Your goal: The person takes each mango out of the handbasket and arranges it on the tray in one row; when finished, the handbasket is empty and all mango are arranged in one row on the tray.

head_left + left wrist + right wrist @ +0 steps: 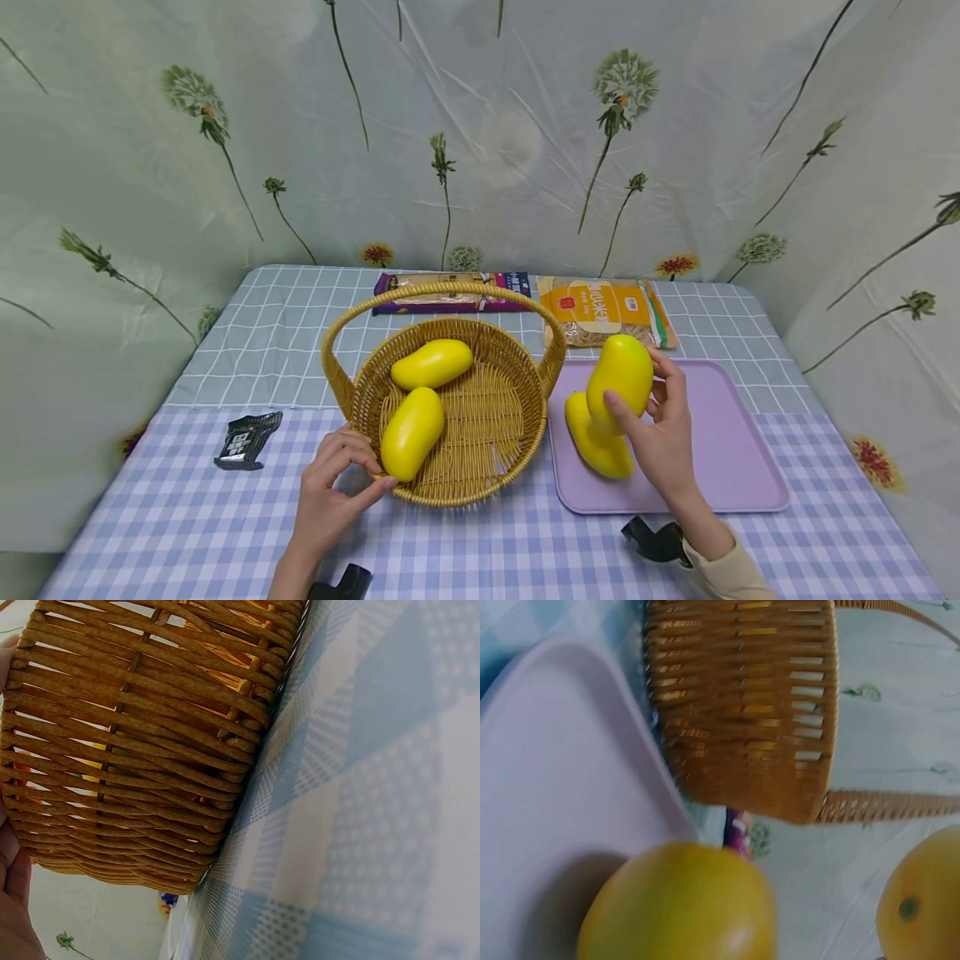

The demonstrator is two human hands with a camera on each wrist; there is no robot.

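A woven basket with a tall arched handle holds two yellow mangoes, one towards the back and another by its left wall. My left hand pinches the basket's front-left rim between thumb and fingers; the left wrist view shows the woven side close up. Over the purple tray, my right hand grips a mango between thumb and fingers. Beneath it, another mango lies on the tray, partly covered. The held mango appears at the right wrist view's edge.
Behind the basket lie a purple noodle packet and an orange-and-clear food packet. A small black wrapper is at the left on the checked cloth. The basket handle arches above the basket, and a floral curtain hangs behind.
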